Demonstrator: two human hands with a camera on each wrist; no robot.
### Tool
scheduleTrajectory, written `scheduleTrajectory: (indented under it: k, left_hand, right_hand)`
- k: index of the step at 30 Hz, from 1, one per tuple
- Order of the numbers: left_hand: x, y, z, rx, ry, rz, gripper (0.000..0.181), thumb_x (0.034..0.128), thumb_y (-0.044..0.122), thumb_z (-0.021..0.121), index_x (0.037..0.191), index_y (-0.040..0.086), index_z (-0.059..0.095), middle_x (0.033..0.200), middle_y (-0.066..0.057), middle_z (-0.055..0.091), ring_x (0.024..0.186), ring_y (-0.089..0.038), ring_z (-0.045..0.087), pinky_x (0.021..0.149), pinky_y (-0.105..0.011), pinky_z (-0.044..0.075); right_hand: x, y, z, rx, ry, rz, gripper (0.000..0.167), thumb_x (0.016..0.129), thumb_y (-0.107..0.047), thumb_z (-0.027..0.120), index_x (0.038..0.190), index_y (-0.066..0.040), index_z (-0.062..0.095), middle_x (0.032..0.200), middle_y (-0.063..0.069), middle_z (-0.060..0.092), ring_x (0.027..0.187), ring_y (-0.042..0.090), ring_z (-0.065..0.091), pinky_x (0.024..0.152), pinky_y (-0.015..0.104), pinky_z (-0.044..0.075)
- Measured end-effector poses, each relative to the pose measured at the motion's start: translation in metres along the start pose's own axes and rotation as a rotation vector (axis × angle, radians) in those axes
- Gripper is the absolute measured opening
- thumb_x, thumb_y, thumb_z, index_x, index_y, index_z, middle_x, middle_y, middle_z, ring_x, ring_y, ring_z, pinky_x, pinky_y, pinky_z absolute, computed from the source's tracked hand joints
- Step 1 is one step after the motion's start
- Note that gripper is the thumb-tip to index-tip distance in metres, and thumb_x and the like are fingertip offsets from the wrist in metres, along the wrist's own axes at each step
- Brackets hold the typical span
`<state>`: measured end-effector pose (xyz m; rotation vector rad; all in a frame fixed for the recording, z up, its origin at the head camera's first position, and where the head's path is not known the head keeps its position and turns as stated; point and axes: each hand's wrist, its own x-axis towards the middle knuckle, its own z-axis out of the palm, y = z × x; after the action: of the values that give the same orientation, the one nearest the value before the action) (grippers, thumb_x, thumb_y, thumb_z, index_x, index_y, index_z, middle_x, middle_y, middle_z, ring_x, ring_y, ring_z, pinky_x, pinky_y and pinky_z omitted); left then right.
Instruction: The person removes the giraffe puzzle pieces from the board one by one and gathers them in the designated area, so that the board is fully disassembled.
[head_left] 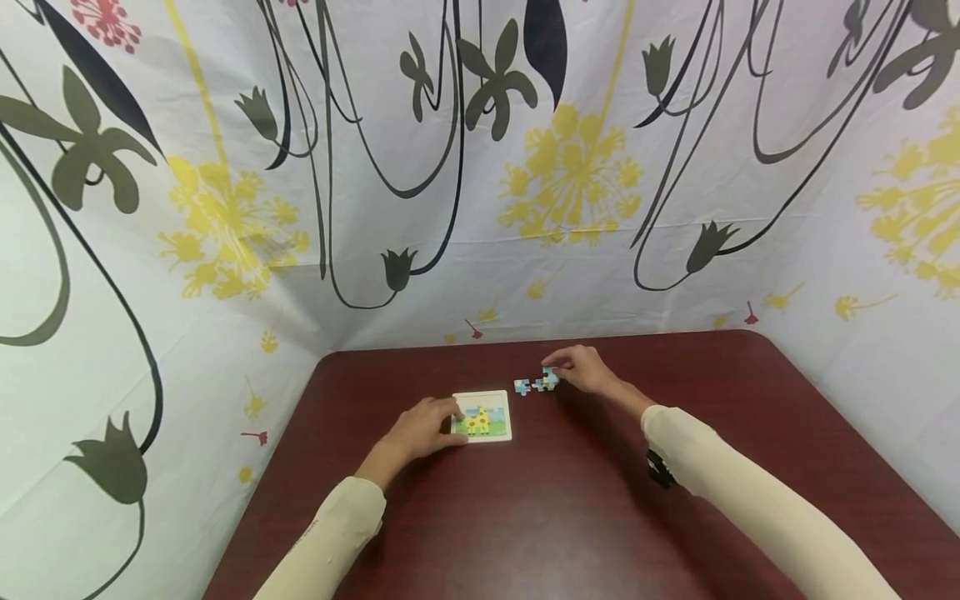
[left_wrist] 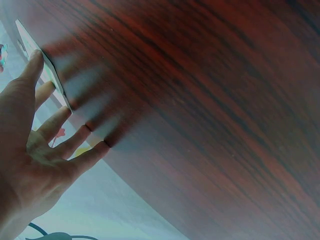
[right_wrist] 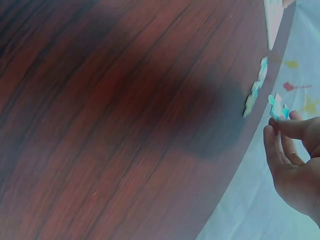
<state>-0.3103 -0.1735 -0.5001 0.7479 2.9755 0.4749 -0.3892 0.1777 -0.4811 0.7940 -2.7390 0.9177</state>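
Note:
My left hand [head_left: 426,429] rests at the left edge of a white-framed puzzle board [head_left: 482,394], its fingers spread and touching the frame. A yellow giraffe picture [head_left: 480,421] shows inside the board. Over the far side of the table, my right hand [head_left: 585,368] pinches a light-blue jigsaw piece [right_wrist: 278,107] between thumb and fingers, lifted off the tabletop. Just below it on the table lie several loose jigsaw pieces [head_left: 522,387], right of the board. The right wrist view shows these pieces edge-on and apart from the held one.
The dark red wooden table [head_left: 525,517] has a rounded far edge. White fabric [head_left: 450,217] with flower prints hangs behind it and along both sides. A dark object [head_left: 660,469] shows beneath the right forearm.

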Motion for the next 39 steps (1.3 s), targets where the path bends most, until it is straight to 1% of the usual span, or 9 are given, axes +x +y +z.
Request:
scheduleTrajectory:
  k: [6,15,17,21,29,34,39]
  left_hand:
    - [0.000,0.000,0.000,0.000,0.008,0.010,0.038,0.0921,0.049,0.077,0.119,0.023,0.069,0.134,-0.002,0.067,0.124,-0.030,0.057,0.092,-0.058,0.051]
    - [0.000,0.000,-0.001,0.007,0.003,0.009,0.040,0.0923,0.049,0.077,0.120,0.022,0.069,0.133,-0.002,0.067,0.124,-0.030,0.057,0.094,-0.058,0.050]
    - [0.000,0.000,-0.001,0.010,0.002,0.008,0.040,0.0923,0.050,0.077,0.120,0.022,0.069,0.134,-0.001,0.067,0.125,-0.030,0.057,0.094,-0.057,0.050]
    - [0.000,0.000,-0.001,0.014,0.000,0.006,0.040,0.0920,0.051,0.077,0.120,0.023,0.069,0.134,-0.001,0.067,0.125,-0.029,0.057,0.093,-0.057,0.050]
    - [0.000,0.000,0.000,0.006,-0.003,-0.002,0.040,0.0917,0.051,0.077,0.120,0.024,0.069,0.134,-0.001,0.067,0.124,-0.029,0.057,0.093,-0.057,0.050]
    - [0.001,0.001,0.000,-0.002,0.000,-0.014,0.041,0.0914,0.051,0.077,0.121,0.025,0.069,0.134,-0.001,0.067,0.124,-0.029,0.058,0.093,-0.058,0.050]
    - [0.001,0.001,0.000,-0.015,0.008,-0.025,0.042,0.0903,0.050,0.079,0.121,0.025,0.069,0.133,-0.003,0.067,0.120,-0.029,0.058,0.092,-0.058,0.050]
  right_hand:
    - [-0.005,0.015,-0.004,-0.014,-0.012,0.020,0.019,0.097,0.001,0.069,0.114,0.000,0.077,0.114,0.019,0.075,0.099,0.038,0.073,0.084,0.050,0.058]
    - [-0.009,0.030,-0.003,-0.017,-0.055,0.079,0.020,0.097,0.004,0.067,0.114,0.001,0.076,0.112,0.019,0.075,0.099,0.039,0.072,0.082,0.049,0.058]
    - [-0.009,0.032,-0.002,-0.020,-0.051,0.077,0.020,0.096,0.005,0.066,0.113,0.002,0.076,0.111,0.019,0.075,0.098,0.039,0.072,0.081,0.048,0.058]
    - [-0.009,0.035,0.002,-0.028,-0.031,0.045,0.019,0.095,0.006,0.067,0.111,0.002,0.077,0.109,0.020,0.076,0.096,0.039,0.072,0.078,0.046,0.059]
    - [-0.011,0.032,0.002,0.002,-0.049,0.081,0.022,0.095,0.006,0.067,0.116,0.002,0.075,0.116,0.021,0.074,0.104,0.039,0.072,0.082,0.048,0.059]
    - [-0.012,0.028,0.001,0.029,-0.046,0.068,0.025,0.095,0.007,0.067,0.119,0.003,0.073,0.119,0.023,0.072,0.107,0.040,0.071,0.084,0.048,0.059]
    - [-0.011,0.020,0.006,0.053,-0.065,0.037,0.027,0.096,0.004,0.068,0.122,0.004,0.071,0.119,0.024,0.072,0.106,0.039,0.072,0.081,0.046,0.059]
